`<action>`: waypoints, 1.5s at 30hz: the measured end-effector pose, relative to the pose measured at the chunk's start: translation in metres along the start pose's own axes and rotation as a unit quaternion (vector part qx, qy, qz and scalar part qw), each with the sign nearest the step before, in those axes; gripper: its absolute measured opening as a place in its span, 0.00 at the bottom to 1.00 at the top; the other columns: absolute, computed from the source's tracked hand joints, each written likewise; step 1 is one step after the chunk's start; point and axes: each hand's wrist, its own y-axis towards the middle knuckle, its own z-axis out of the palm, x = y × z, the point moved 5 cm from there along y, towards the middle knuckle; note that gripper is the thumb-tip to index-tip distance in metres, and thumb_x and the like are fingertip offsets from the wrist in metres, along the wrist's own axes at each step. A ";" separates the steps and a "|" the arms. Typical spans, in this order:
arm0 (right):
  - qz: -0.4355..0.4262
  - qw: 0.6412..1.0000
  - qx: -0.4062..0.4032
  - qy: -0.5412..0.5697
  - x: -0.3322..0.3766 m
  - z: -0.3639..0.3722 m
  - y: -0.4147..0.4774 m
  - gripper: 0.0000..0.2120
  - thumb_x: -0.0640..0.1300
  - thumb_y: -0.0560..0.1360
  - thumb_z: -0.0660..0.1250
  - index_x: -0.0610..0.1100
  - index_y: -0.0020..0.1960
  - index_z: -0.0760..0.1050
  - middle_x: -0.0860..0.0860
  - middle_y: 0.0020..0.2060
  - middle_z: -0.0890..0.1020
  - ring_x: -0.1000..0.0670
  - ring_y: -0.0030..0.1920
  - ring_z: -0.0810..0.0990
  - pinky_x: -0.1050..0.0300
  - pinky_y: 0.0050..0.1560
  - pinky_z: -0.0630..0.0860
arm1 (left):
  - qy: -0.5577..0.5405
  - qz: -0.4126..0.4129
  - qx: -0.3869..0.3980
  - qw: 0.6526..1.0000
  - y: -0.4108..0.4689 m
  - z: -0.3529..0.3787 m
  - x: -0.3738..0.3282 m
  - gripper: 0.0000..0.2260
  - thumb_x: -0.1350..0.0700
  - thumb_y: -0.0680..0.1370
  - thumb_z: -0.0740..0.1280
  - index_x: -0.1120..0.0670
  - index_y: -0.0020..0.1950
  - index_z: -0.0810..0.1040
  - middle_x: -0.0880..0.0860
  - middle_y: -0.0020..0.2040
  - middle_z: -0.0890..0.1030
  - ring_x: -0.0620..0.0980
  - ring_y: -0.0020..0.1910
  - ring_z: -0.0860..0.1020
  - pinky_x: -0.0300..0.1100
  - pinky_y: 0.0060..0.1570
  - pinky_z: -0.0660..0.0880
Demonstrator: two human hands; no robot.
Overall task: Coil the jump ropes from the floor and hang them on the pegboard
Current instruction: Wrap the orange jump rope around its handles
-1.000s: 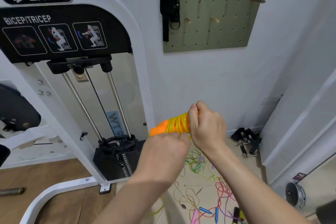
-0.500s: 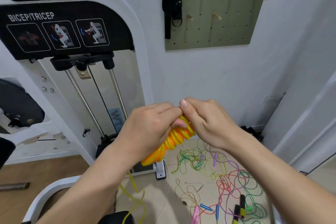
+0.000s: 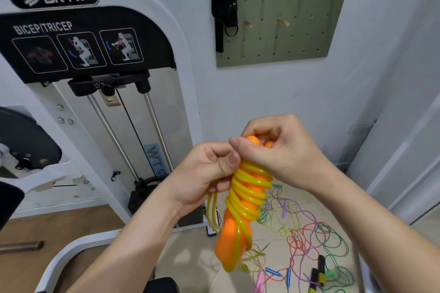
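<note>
While both hands meet mid-frame, the yellow translucent plastic jump rope (image 3: 248,194) sits between them, wound in tight turns round its pair of smooth orange plastic handles (image 3: 229,238). The bundle is roughly upright, slightly tilted, held in the air above the floor. Right hand (image 3: 283,154) is clamped over the top ends of the handles, fingers curled, orange tips showing between them. Left hand (image 3: 207,173) is curled against the left side of the coil, thumb pressed on the uppermost turns. A few slack yellow loops hang below this hand, left of the bundle. The two thumbs lie close together at the top of the coil; cannot tell if they touch. Lower handle ends stick out bare under the wraps, one strand running down along them.

Far wall, upper right: olive-green pegboard (image 3: 309,40) with short wooden pegs (image 3: 283,22), well above the hands. Black webbing strap with a metal ring (image 3: 225,7) hangs at the board's left edge. Beige tiled floor (image 3: 190,259), near right: tangle of thin coloured jump ropes (image 3: 307,238), with red, green, purple and yellow cords, and blue, pink, purple and black-yellow handles mixed in. Left: white weight-stack gym machine (image 3: 152,21), black panel reading BRTW and BICEP/TRICEP, chrome guide rods, black stack at base. Wood-look flooring (image 3: 59,226) near left.
</note>
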 end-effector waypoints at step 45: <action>0.213 0.607 0.472 0.602 -0.068 0.067 -0.043 0.24 0.57 0.76 0.62 0.46 0.68 0.72 0.43 0.46 0.85 0.45 0.42 0.86 0.54 0.41 0.82 | 0.127 0.091 -0.133 0.979 -0.026 -0.005 -0.035 0.21 0.49 0.63 0.76 0.52 0.55 0.83 0.50 0.35 0.82 0.46 0.30 0.78 0.37 0.29 0.76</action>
